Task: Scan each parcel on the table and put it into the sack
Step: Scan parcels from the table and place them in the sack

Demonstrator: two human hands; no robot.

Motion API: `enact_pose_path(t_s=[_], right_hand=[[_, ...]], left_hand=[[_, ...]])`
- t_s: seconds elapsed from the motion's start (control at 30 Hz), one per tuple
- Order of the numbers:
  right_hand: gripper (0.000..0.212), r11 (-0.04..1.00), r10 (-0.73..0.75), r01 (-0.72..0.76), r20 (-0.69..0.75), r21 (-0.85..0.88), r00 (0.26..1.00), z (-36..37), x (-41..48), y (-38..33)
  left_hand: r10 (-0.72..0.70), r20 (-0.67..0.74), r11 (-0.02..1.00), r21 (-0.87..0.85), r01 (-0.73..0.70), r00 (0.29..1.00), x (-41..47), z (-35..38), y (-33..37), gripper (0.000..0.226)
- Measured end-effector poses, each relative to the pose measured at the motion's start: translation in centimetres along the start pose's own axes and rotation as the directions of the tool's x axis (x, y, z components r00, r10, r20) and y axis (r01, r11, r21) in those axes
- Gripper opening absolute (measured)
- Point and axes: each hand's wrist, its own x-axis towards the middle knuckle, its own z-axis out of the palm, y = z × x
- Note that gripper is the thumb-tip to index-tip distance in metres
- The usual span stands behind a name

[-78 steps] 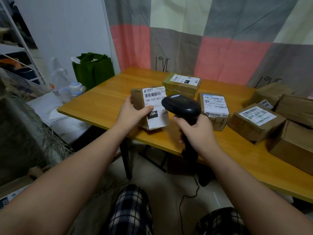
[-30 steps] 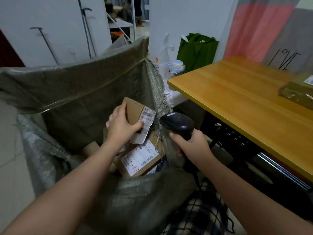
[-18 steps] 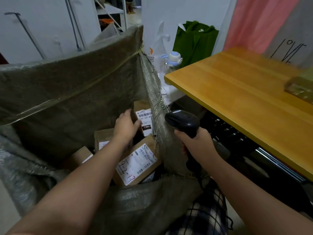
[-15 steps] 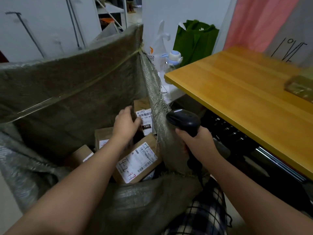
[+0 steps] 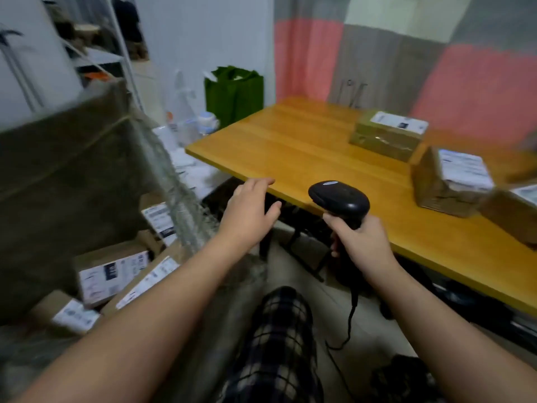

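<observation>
My left hand (image 5: 250,210) is empty with fingers spread, in the air just before the front edge of the wooden table (image 5: 296,146). My right hand (image 5: 359,242) grips the handle of the black barcode scanner (image 5: 338,199) near that edge. The grey woven sack (image 5: 66,175) stands open at the left with several labelled cardboard parcels inside; the small parcel I just released (image 5: 158,218) leans against its right wall. On the table lie a taped greenish parcel (image 5: 386,135) and a brown labelled parcel (image 5: 450,178), with more boxes cut off at the right edge.
A green bag (image 5: 234,93) and plastic bottles (image 5: 203,126) stand on the floor beyond the table's left end. The scanner cable (image 5: 348,324) hangs down to the floor. My knee in checked trousers (image 5: 279,338) is below. A patchwork curtain hangs behind the table.
My left hand let go of the small parcel inside the sack and moved right, out of the sack, toward the table. My view swung right and the scanner rose toward the table edge.
</observation>
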Motion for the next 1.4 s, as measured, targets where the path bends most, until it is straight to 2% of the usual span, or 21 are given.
enact_pose_path(t_s=[0.2,0.3,0.4,0.53,0.67,0.73,0.8,0.9,0.97,1.07,1.13,1.2,1.27,1.3,1.4], right_hand=[[0.016,0.998,0.06,-0.052,-0.236,0.039,0.97,-11.5,-0.6,1.3],[0.019,0.982,0.135,-0.084,-0.321,0.166,0.937,-15.6,-0.8,1.9],[0.013,0.95,0.216,-0.109,-0.364,0.293,0.906,-18.4,-0.8,2.0],[0.014,0.897,0.252,-0.05,-0.415,0.44,0.875,-21.1,1.0,1.1],[0.019,0.858,0.3,-0.07,-0.386,0.508,0.873,-21.9,3.8,0.2],[0.018,0.839,0.333,-0.112,-0.34,0.532,0.879,-21.8,4.9,0.3],[0.019,0.818,0.351,-0.135,-0.298,0.559,0.888,-21.5,5.6,0.5],[0.02,0.796,0.341,-0.12,-0.276,0.594,0.898,-20.9,6.0,1.2],[0.025,0.792,0.344,-0.121,-0.274,0.598,0.898,-20.4,5.9,1.8],[0.037,0.773,0.36,-0.139,-0.248,0.619,0.899,-19.5,5.5,2.4],[0.035,0.776,0.328,-0.124,-0.229,0.618,0.917,-19.0,5.3,2.5],[0.023,0.82,0.264,-0.085,-0.242,0.566,0.934,-18.6,5.0,2.4],[0.009,0.917,0.16,-0.02,-0.321,0.399,0.934,-18.3,4.3,1.8],[0.008,0.954,0.095,0.016,-0.356,0.298,0.93,-18.0,3.8,1.5],[0.017,0.986,-0.022,0.084,-0.389,0.144,0.921,-16.7,2.8,0.6]], left_hand=[[0.199,0.127,0.978,-0.083,-0.189,0.972,3.0,6.0,10.6,0.05],[0.272,0.189,0.961,-0.096,-0.258,0.944,4.8,9.1,14.9,0.051],[0.356,0.194,0.934,-0.104,-0.341,0.914,7.0,11.7,18.3,0.052],[0.398,0.17,0.916,-0.132,-0.379,0.902,10.6,14.0,22.2,0.052],[0.281,0.203,0.95,-0.196,-0.242,0.938,13.3,15.7,23.4,0.053],[0.173,0.288,0.962,-0.255,-0.099,0.942,14.0,16.2,23.2,0.054],[0.112,0.398,0.935,-0.352,0.039,0.91,13.6,16.3,23.1,0.053],[0.128,0.445,0.826,-0.543,0.153,0.886,12.1,16.1,22.6,0.05],[0.109,0.464,0.75,-0.619,0.234,0.879,11.2,15.6,21.8,0.055],[0.102,0.474,0.616,-0.72,0.319,0.874,10.6,14.9,20.4,0.049],[0.08,0.466,0.554,-0.756,0.349,0.881,10.8,14.3,19.2,0.047],[0.057,0.433,0.576,-0.75,0.324,0.9,11.1,13.4,18.0,0.06],[0.035,0.411,0.616,-0.727,0.304,0.911,11.1,12.3,17.1,0.081],[0.022,0.402,0.623,-0.722,0.302,0.916,11.0,11.9,16.6,0.085],[-0.008,0.391,0.597,-0.737,0.318,0.92,10.8,11.6,15.6,0.065]])
